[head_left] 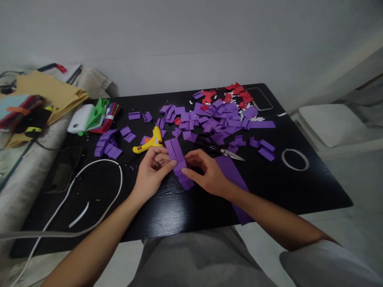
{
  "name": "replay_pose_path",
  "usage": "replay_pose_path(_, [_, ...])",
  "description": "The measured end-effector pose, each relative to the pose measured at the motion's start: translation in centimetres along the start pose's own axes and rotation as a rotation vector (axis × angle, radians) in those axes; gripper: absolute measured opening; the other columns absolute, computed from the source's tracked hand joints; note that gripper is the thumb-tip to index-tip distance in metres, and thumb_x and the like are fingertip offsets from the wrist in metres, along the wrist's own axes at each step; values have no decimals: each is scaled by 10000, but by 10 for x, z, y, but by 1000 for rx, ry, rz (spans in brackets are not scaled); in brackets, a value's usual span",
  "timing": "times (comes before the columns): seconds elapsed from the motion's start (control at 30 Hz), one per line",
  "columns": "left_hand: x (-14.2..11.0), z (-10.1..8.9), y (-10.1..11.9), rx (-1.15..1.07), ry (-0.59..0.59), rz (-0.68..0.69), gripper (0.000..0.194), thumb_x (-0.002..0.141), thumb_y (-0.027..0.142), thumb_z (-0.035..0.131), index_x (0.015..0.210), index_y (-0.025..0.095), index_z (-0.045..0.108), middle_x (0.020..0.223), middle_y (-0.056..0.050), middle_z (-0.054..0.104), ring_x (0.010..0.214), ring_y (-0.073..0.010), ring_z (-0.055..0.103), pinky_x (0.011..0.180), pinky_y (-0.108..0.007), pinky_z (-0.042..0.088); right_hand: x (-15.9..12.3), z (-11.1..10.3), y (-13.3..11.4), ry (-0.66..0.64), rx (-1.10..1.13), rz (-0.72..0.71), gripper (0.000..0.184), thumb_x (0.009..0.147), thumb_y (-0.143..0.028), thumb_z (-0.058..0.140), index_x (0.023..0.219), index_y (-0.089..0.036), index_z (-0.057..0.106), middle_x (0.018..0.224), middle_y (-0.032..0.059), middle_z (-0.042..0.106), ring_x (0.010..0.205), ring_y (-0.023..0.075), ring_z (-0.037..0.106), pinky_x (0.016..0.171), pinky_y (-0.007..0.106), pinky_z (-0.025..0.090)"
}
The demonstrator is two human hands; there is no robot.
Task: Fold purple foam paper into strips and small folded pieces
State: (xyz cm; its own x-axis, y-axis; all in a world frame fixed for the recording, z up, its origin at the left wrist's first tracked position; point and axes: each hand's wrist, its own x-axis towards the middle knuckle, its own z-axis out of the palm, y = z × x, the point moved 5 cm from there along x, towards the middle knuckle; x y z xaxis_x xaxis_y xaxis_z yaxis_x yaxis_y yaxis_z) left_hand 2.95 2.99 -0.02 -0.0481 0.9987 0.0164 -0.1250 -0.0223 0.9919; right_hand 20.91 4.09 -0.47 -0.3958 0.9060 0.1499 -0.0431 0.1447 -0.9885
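A folded purple foam strip [177,156] lies on the black table [311,187] in front of me. My left hand [152,172] pinches its left edge with thumb and curled fingers. My right hand [208,173] presses on its right side near the lower end, fingers curled over it. Under my right wrist lies a long purple sheet [231,171]. A yellow glue gun [149,142] rests just beyond my left hand. Black-handled scissors [218,149] lie just beyond my right hand.
Many cut purple pieces [215,117] and some red ones [239,93] cover the table's far side. A purple stack [107,145] lies left. White cable [98,175], a white ring [295,159], a phone [261,99] and a dark tablet [64,169] also lie there.
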Motion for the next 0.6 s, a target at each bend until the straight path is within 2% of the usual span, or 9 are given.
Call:
replay_pose_path(0.07, [-1,2,0,-29,-1,8,428,754,292,895,988,232,542,733,44,692,652,-112,623,692,-239,505,-1,-2,-2,41,20,-27,277,854,-299,794,1069,-243,629,975,15,721,898,174,721,869,330,601])
replay_pose_path(0.13, [-2,4,2,-2,-4,37,388,764,279,886,933,230,540,711,53,665,639,-107,610,667,-233,496,-1,-2,-3,44,-18,-33,196,868,-300,783,1016,-241,669,946,14,725,874,171,717,864,329,605])
replay_pose_path(0.23, [-4,5,9,130,-21,101,220,805,255,849,844,196,641,709,38,638,630,-88,570,627,-212,475,-2,-2,-4,40,-57,-19,168,877,-286,775,1036,-245,739,950,20,757,878,177,725,863,331,610])
replay_pose_path(0.3, [-5,6,11,190,-55,127,143,820,238,836,878,190,715,773,14,675,667,-93,587,652,-219,498,-2,-2,-5,57,-55,-18,200,870,-272,784,1067,-250,758,961,23,769,875,178,731,843,325,615])
replay_pose_path(0.4, [-7,7,10,210,-98,161,226,806,216,847,1013,206,756,866,-4,714,743,-114,630,723,-243,540,-1,-5,-4,103,-48,-23,185,857,-281,804,1035,-240,775,967,28,775,858,175,736,807,311,621])
replay_pose_path(0.5, [-7,6,8,234,-100,193,266,804,201,848,1056,217,763,825,14,695,747,-115,637,741,-244,549,-1,-6,-3,142,-32,-31,172,847,-295,822,1003,-234,781,940,20,783,834,167,745,785,289,624])
replay_pose_path(0.6, [-7,6,7,244,-85,208,277,809,194,845,1074,227,770,836,17,704,765,-116,654,763,-248,560,-2,-7,-3,163,-31,-53,235,846,-267,829,1074,-247,776,958,7,793,859,159,757,813,279,625])
